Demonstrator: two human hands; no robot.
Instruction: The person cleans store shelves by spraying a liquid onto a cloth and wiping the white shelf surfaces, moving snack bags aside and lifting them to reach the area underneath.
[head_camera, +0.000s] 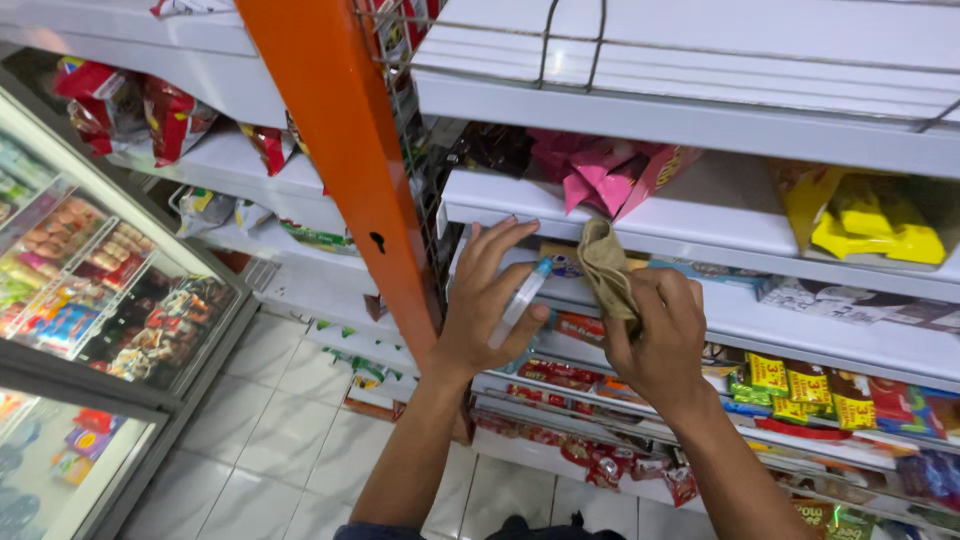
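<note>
The premises were a small retail shop. White tiered shelves (700, 225) carried packaged snacks (870, 225) and sachets, an orange upright (345, 150) divided the bays, and a glass-topped freezer (90, 290) displayed ice creams on tiled floor (290, 440).

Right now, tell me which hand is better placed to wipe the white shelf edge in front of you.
The right hand. It already grips the tan cloth, bunched up against the white shelf edge. The left hand holds a small clear spray bottle and has no cloth.
</note>
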